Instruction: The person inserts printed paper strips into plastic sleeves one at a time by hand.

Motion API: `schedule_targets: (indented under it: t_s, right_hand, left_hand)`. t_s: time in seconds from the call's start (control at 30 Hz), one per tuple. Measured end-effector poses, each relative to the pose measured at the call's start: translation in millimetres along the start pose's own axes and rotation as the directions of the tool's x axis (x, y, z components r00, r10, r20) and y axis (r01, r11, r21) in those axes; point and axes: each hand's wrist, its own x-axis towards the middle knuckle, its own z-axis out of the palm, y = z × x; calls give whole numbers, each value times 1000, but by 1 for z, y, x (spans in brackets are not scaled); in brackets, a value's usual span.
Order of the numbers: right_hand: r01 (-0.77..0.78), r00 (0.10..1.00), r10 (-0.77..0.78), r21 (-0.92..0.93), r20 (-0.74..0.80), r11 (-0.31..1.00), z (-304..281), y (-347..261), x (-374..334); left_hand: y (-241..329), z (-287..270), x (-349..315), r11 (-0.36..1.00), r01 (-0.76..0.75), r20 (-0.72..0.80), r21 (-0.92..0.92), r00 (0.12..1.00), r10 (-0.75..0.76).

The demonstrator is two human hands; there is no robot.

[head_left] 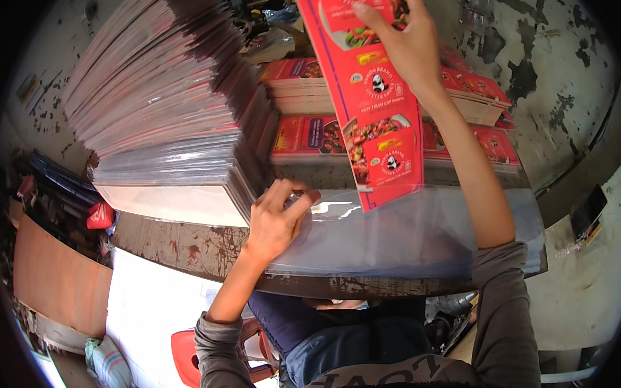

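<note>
My right hand grips a long red printed card strip near its top, with the thumb across its face. The strip slants down toward me. Its lower end overlaps a stack of clear plastic sleeves on the table; I cannot tell whether the tip sits inside the top one. My left hand is closed at the upper left corner of these sleeves, thumb and fingers pinched on the clear film. Right beside it rises a tall stack of sleeved cards, their edges fanned toward the top.
Behind the strip lie stacks of red printed cards, several layers high. The worn table has a curved-looking front edge close to my body. A red stool stands below at the left. A peeling wall bounds the right side.
</note>
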Motion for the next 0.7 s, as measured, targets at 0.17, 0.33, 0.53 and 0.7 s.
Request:
schedule_targets:
  t_s: [0.17,0.33,0.53,0.7]
  right_hand:
    - [55,976,-22,-150,215,987,-10,9,-16]
    - [-97,902,145,-135,408,986,-60,1,-30]
    - [-156,861,201,-132,468,979,-145,17,-54]
    - [-129,612,509,-559,605,819,-199,15,-75]
  left_hand:
    - [5,1,0,984,158,-29,-78,987,-161]
    - [0,2,-3,976,192,-179,-108,962,-209]
    - [2,-1,0,970,191,-186,-148,958,-217]
    - [-9,-9,5,968,230,-263,-102,932,-249]
